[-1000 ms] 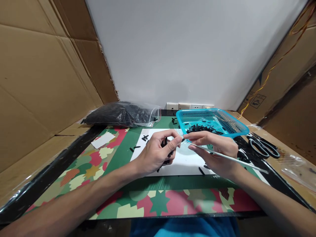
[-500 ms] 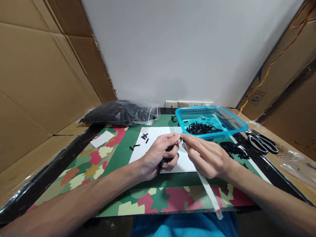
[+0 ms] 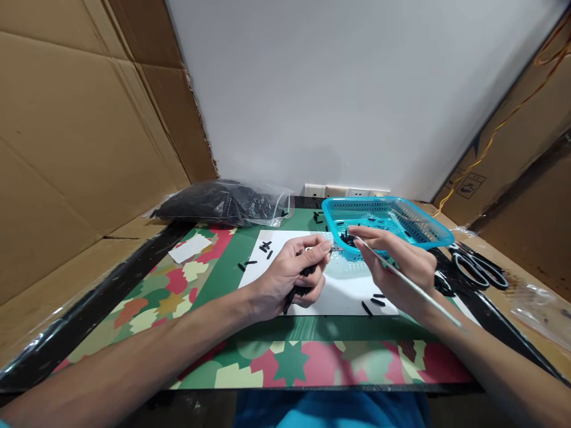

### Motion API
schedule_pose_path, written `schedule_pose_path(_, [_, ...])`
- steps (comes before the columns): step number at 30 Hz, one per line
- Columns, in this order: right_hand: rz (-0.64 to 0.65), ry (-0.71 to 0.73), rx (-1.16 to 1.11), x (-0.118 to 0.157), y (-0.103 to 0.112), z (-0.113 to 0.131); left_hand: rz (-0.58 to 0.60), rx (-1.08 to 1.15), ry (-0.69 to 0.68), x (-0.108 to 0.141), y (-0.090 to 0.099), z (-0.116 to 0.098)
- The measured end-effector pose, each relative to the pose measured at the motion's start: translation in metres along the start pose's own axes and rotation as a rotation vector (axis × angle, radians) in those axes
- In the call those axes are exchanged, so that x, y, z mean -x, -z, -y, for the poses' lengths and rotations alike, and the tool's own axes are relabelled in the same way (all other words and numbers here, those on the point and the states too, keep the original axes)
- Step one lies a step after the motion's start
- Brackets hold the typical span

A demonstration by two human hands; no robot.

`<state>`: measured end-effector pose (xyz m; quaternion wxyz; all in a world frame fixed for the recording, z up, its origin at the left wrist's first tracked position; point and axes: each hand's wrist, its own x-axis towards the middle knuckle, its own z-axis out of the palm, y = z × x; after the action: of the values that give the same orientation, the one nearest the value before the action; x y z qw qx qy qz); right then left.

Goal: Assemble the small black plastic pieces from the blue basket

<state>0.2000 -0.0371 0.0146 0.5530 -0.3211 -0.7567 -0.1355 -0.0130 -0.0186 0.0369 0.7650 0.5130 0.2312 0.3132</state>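
My left hand (image 3: 303,270) is closed around a bunch of short black pieces (image 3: 295,291), whose ends stick out below the fingers. A thin, pale tip (image 3: 338,249) juts from between its thumb and forefinger; its kind is unclear. My right hand (image 3: 397,255) pinches a long, narrow white strip (image 3: 414,285), which slants back over the palm toward the wrist. The right fingertips are at the near left rim of a blue plastic basket (image 3: 430,242). Black pieces (image 3: 345,238) lie in that basket, partly hidden by my right hand.
White paper (image 3: 343,297) with loose black pieces lies on a green patterned mat (image 3: 289,362). A zip bag of black material (image 3: 218,202) rests at the back left. Scissors (image 3: 473,267) lie at the right. Cardboard walls (image 3: 80,101) flank the table.
My right hand has moved away from the left fingertips, rightward toward the basket. The white strip has swung from hanging down to slanting across the right wrist. The left hand keeps its grip.
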Motion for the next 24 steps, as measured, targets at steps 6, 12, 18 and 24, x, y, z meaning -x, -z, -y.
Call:
schedule_pose_path(6, [0.022, -0.107, -0.207, -0.005, 0.006, 0.010, 0.003, -0.049, -0.034, -0.001, 0.003, 0.000])
schedule_pose_path(12, [0.022, -0.058, -0.296, -0.004, 0.007, 0.016, -0.012, -0.097, -0.065, -0.001, 0.003, 0.001])
schedule_pose_path(18, [0.016, -0.059, -0.284, -0.002, 0.005, 0.020, -0.054, -0.127, -0.077, -0.001, 0.004, 0.005])
schedule_pose_path(24, [0.042, -0.067, -0.273, -0.001, 0.005, 0.019, -0.061, -0.149, -0.095, -0.001, 0.005, 0.004])
